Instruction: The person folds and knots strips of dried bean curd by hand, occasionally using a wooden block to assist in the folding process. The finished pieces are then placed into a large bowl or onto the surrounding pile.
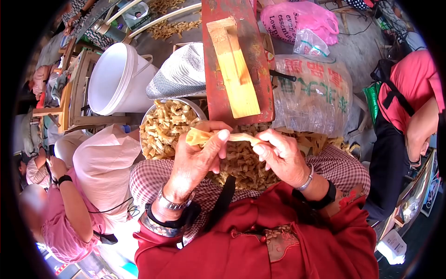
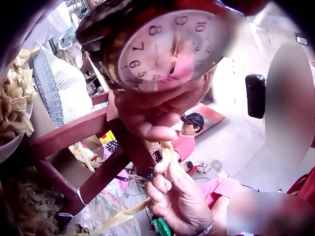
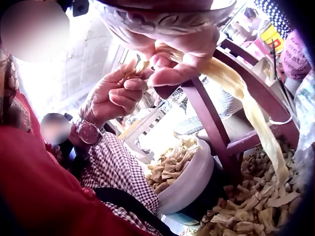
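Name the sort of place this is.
Probably an outdoor shared workplace for preparing food. The left hand and right hand hold a pale strip over a heap of knotted pieces, a bowl is full of them, and other people are close by, beside a bucket and printed sack.

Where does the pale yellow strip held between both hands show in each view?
Head: centre, pale yellow strip stretched between left hand and right hand.
Left wrist: low centre-left, trailing down from the right hand.
Right wrist: upper right, hanging down to the pile.
Shared landmark: red wooden stand.
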Action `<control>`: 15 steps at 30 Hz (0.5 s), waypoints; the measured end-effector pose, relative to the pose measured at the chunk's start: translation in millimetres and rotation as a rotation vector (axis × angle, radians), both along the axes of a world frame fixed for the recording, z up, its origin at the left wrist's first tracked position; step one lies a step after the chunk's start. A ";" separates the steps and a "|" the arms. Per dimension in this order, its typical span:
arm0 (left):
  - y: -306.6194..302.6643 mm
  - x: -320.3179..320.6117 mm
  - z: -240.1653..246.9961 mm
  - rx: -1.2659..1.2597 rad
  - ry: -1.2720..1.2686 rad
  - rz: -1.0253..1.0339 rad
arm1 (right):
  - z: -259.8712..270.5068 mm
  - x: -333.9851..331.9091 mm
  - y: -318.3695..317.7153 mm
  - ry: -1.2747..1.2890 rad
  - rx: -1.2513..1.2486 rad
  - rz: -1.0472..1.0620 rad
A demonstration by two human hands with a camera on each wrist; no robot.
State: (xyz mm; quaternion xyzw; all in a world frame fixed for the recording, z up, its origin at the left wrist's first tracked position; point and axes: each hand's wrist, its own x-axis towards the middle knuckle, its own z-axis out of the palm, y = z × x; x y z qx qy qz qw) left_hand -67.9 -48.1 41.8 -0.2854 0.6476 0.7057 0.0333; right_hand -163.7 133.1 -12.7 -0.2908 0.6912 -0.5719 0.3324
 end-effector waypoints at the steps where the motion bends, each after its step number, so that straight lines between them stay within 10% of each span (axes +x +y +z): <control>1: 0.6 0.9 0.2 0.029 0.055 0.024 | -1.9 1.9 -0.1 0.003 -0.029 0.023; 15: -20.2 -12.5 12.0 0.260 0.390 0.208 | 44.6 -31.1 -9.5 0.524 -0.124 0.113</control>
